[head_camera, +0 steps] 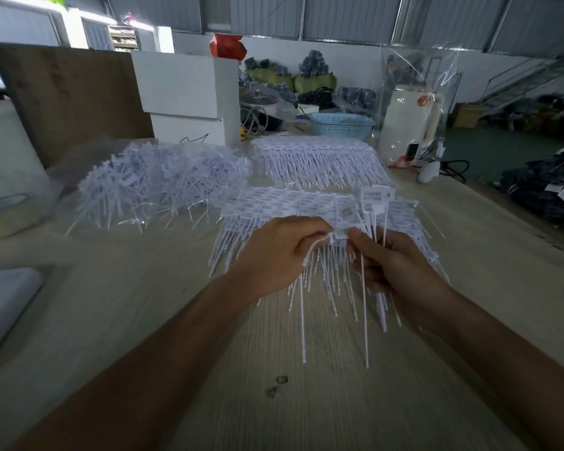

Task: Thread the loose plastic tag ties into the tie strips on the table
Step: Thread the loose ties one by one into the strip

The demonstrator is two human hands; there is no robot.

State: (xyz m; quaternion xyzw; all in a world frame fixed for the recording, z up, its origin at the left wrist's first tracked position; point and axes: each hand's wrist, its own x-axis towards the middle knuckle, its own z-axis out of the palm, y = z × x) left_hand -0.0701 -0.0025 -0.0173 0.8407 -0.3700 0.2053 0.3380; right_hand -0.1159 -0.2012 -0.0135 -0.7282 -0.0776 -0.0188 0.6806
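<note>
Room: a workshop with grey corrugated walls, a metal staircase at far right and sacks piled at the back.
Worktop (137, 320): pale wood grain, running away from the camera.
Loose tag ties (157, 183): a tangled white heap on clear plastic, far left of centre.
Tie strips (293, 206): a flat mat of joined tags just beyond the hands, tails fanning towards the camera; a second mat (319, 157) lies farther back.
Left hand (274, 255): fingers curled, pinching a thin white tie tail at the mat's near edge.
Right hand (394, 265): curled round a small bundle of ties, heads up, tails hanging below.
Both hands: close together, almost touching.
Behind: white boxes (183, 92), a blue basket (342, 125), a white appliance in clear wrap (407, 122).
</note>
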